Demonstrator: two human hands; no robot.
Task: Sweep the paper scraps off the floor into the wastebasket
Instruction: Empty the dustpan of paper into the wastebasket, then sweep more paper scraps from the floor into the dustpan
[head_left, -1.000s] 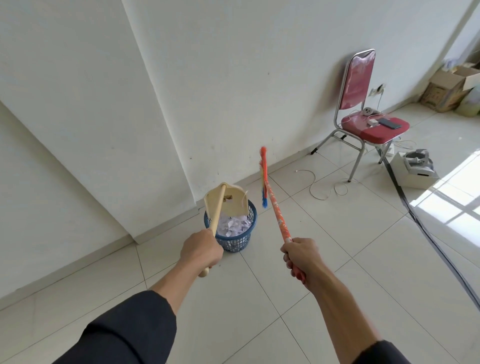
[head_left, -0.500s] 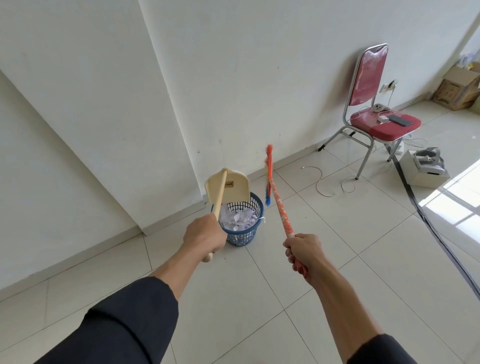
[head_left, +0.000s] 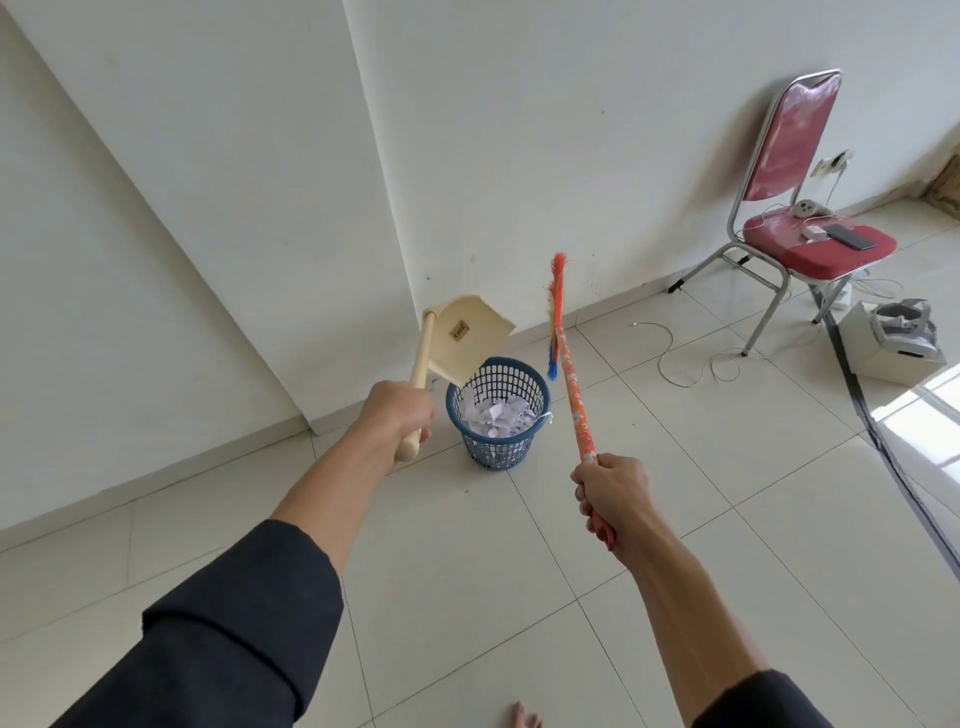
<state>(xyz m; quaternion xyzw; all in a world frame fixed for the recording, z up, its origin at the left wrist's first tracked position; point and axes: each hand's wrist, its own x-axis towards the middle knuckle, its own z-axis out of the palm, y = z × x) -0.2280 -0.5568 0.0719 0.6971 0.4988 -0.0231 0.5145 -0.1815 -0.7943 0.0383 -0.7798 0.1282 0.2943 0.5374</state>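
Cream dustpan gripped by handle in left hand, tilted above blue wastebasket just right of that hand. Paper scraps held inside wastebasket. Orange broom clenched in right hand, bristles raised beyond it.

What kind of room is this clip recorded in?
Probably a sparsely furnished office or spare room: bare white walls, pale tiled floor, one red padded chair holding chargers, and a boxed device by the wall.
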